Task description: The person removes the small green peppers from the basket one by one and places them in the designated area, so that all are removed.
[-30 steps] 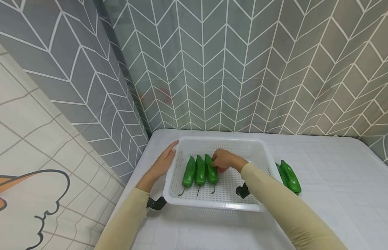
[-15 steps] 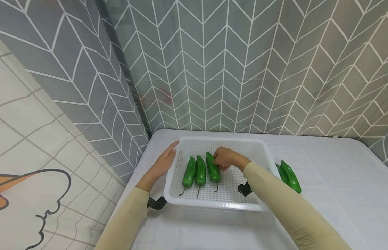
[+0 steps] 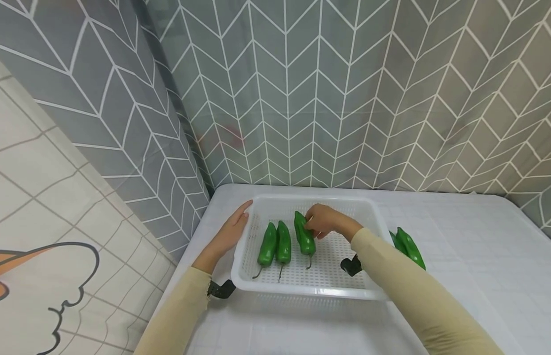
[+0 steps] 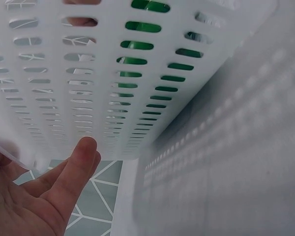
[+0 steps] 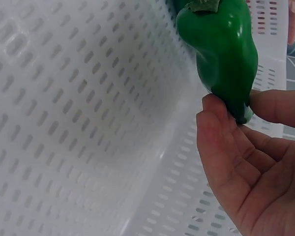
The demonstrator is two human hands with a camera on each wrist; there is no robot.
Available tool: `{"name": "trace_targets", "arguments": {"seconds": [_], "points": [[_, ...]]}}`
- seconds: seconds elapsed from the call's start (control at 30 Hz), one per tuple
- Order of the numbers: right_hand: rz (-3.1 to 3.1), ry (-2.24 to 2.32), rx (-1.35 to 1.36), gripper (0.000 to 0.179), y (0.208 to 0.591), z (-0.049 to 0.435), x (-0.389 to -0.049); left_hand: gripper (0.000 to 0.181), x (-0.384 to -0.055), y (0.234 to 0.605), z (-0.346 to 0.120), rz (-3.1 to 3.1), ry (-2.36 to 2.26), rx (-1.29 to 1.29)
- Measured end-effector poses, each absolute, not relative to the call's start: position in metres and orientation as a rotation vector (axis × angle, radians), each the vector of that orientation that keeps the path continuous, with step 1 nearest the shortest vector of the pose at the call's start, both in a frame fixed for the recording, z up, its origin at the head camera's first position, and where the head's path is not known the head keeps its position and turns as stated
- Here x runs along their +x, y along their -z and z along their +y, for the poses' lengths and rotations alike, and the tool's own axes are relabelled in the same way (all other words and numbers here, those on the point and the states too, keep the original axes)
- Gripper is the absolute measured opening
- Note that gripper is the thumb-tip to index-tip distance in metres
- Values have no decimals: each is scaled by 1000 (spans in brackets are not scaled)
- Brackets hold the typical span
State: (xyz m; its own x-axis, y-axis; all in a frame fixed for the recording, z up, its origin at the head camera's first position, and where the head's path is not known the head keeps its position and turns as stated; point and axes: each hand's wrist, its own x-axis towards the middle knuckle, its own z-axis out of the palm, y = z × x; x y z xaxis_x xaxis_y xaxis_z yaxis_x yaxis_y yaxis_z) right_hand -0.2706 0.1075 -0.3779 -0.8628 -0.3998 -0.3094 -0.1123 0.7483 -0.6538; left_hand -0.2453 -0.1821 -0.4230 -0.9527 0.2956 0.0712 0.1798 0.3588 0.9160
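Observation:
My right hand [image 3: 323, 219] pinches a long green pepper [image 3: 305, 241] near its tip, over the white perforated plastic basket [image 3: 317, 291]. The right wrist view shows thumb and fingers on either side of the narrow end of this pepper [image 5: 226, 54]; its stem end points away from the palm. Two more green peppers, one at left [image 3: 267, 246] and one beside it [image 3: 283, 244], lie side by side in the basket, stems toward me. My left hand [image 3: 231, 229] rests at the basket's left rim, its fingers [image 4: 76, 167] extended along the outer wall in the left wrist view.
Just right of the basket, partly hidden by the right sleeve [image 3: 404, 276], other green peppers [image 3: 410, 249] lie on the white-covered table [image 3: 475, 256]. A grey patterned curtain [image 3: 293, 98] hangs behind the table and another stretch runs along its left side.
The right hand has shifted the held pepper to the right and slightly away, widening the gap to the two beside it. The left hand has stayed at the rim.

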Motion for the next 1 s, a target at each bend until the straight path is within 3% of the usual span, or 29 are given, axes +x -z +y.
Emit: {"name": "trace_targets", "arguments": {"seconds": [1.0], "points": [[2503, 1023, -357, 39, 357, 139, -264, 50, -250, 429, -182, 2528, -1645, 425]]}}
